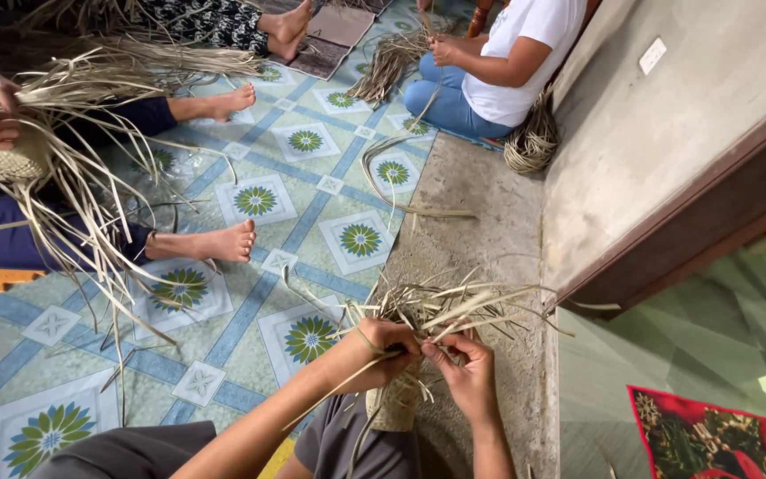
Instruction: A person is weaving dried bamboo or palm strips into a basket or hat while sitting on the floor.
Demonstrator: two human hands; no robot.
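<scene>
Both hands are closed on dry straw strips at the top of a half-woven piece point(394, 404) held over the lap. One strip is pinched by the left hand point(381, 344), another by the right hand point(465, 365). Loose strips point(454, 306) are fanned above a patterned mat point(312, 186).
</scene>
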